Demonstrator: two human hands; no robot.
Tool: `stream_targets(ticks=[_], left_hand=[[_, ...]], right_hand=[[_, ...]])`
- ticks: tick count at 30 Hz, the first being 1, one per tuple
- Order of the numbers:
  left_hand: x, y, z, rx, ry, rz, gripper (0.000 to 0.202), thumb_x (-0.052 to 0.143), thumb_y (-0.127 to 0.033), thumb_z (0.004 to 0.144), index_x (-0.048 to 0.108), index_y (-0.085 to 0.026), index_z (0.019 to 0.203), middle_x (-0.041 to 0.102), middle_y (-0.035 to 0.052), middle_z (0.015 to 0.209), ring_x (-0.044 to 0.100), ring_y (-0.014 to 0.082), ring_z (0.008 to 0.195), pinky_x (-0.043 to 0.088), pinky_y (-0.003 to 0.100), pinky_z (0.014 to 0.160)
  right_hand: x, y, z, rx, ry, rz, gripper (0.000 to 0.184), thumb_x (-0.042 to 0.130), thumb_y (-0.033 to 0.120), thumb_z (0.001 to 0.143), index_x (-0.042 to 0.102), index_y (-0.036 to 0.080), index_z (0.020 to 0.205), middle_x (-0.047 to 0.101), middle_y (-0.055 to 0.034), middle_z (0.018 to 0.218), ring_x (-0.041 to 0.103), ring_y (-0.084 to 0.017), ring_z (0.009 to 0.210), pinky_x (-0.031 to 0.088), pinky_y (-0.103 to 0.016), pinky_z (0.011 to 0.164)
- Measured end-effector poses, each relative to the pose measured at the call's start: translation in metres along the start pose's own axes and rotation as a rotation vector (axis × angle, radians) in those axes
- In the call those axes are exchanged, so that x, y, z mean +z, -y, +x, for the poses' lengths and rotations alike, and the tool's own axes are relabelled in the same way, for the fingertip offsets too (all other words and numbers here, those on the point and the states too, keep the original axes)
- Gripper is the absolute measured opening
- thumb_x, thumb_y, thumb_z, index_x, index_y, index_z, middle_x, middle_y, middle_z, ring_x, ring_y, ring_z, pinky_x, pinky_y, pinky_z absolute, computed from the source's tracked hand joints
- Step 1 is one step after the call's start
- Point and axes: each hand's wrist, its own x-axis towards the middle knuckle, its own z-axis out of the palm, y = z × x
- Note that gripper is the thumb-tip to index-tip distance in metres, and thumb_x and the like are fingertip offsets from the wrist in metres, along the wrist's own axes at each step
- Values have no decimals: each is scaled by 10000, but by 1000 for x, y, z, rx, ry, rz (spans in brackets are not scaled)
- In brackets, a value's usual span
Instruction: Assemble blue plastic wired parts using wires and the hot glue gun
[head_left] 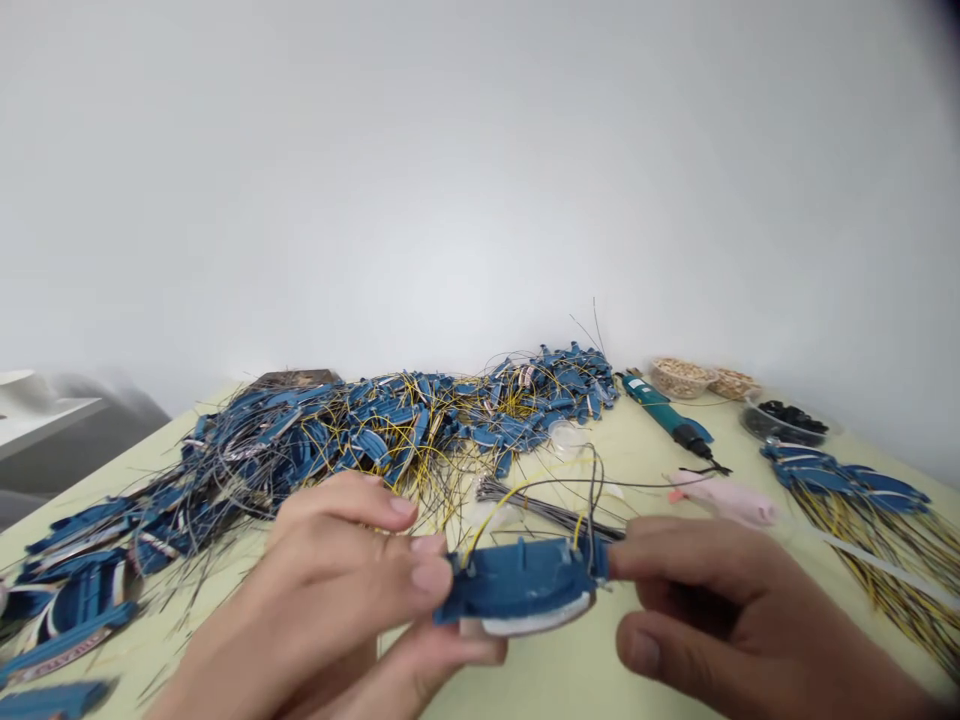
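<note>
Pinching blue plastic housing (521,585) at both ends, left hand (352,590) and right hand (720,610) grasping it above yellow table (645,460); keeping yellow wires (495,505) untangled, steadying near screwdriver (664,412).

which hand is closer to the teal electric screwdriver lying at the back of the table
Right. The right hand sits almost straight below the screwdriver, pinching the blue part's end; the left hand grips its other end, farther left.

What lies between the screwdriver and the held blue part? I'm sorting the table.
In the head view: a pink piece, grey wires.
</note>
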Motion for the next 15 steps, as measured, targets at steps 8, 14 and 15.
stream_targets(ticks=[8, 14, 15], left_hand=[[25, -14, 3, -218, 1, -248, 354, 851, -84, 623, 775, -344, 849, 727, -58, 840, 623, 145, 893, 544, 207, 775], [24, -19, 0, -634, 8, -371, 249, 916, -265, 593, 767, -303, 789, 721, -33, 766, 629, 106, 695, 534, 148, 609], [24, -21, 1, -671, 14, -388, 255, 921, -282, 586, 766, -292, 788, 708, -31, 732, 621, 100, 666, 527, 140, 591]], right_hand=[[18, 6, -10, -307, -623, -394, 348, 724, 108, 798, 646, 208, 1122, 627, 24, 829, 591, -75, 647, 504, -200, 674], [15, 19, 0, -376, -544, -325, 383, 706, 101, 783, 647, 233, 1137, 575, -9, 1045, 578, -111, 864, 491, -231, 763], [13, 22, 2, -376, -512, -306, 364, 699, 108, 788, 645, 225, 1129, 571, -12, 1047, 577, -107, 863, 497, -222, 749]])
